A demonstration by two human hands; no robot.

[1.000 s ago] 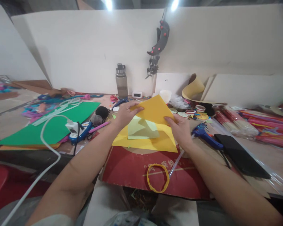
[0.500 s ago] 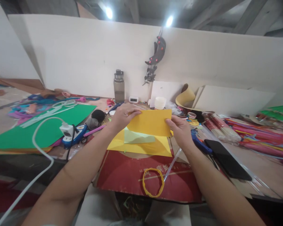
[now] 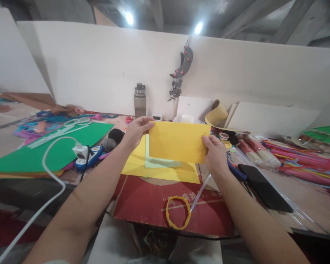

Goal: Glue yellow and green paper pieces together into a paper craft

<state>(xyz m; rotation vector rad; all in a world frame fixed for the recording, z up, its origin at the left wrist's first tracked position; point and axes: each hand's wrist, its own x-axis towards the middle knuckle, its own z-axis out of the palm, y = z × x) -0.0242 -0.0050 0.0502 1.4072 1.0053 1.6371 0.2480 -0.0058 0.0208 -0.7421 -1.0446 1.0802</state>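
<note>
Between my two hands a yellow rectangular sheet [image 3: 178, 142] is held up, its flat side toward me. My left hand [image 3: 139, 132] pinches its upper left corner, and my right hand [image 3: 214, 149] grips the right edge with the thumb in front. Below and behind it lie a larger yellow sheet [image 3: 134, 165] and a pale green piece of paper [image 3: 159, 163], partly covered by the held sheet. On the red board [image 3: 137, 205] nearer to me rests a yellow ring [image 3: 167, 216], with a clear stick [image 3: 200, 192] beside it.
Green sheets [image 3: 90, 143] and a blue power strip [image 3: 89, 161] with a white cable lie left. At right are a black phone [image 3: 264, 187] and bundled coloured strips [image 3: 299, 157]. A bottle [image 3: 140, 104] stands at the back; a dark crescent ornament [image 3: 185, 64] hangs above.
The yellow sheet now faces me more squarely and shows more of its surface. My hands have moved further apart, the left one leftward and the right one slightly rightward.
</note>
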